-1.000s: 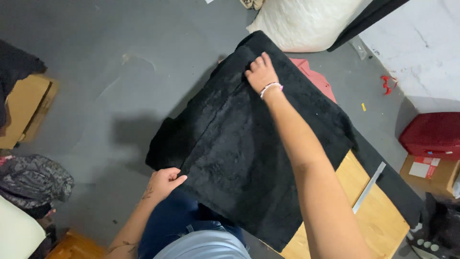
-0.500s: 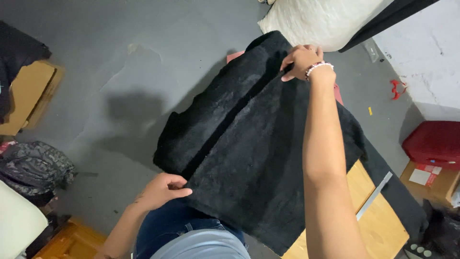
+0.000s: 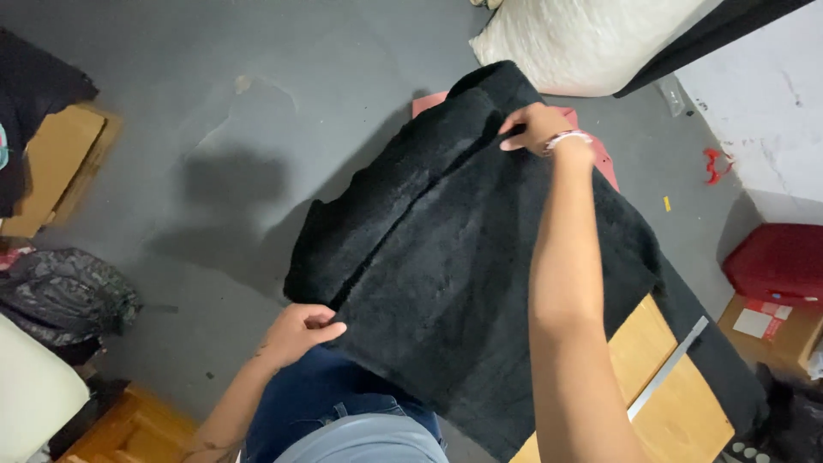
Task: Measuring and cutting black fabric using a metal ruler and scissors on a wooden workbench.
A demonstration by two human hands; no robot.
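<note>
A large piece of black fuzzy fabric (image 3: 480,283) lies spread over a wooden table and hangs off its left side, with a fold line running along its length. My left hand (image 3: 300,330) pinches the near edge of the fabric at the fold. My right hand (image 3: 533,127), with a bracelet on the wrist, grips the far end of the fabric at the same fold. My arm reaches across the cloth.
The wooden table (image 3: 677,403) carries a metal ruler (image 3: 669,377). A white sack (image 3: 583,39) and a pink item (image 3: 600,154) lie past the fabric. A red box (image 3: 776,261), cardboard (image 3: 56,163) and a dark bag (image 3: 64,291) sit on the grey floor.
My right hand moved from the flat of the fabric to its far end and took hold of it. The left hand kept its grip on the near edge.
</note>
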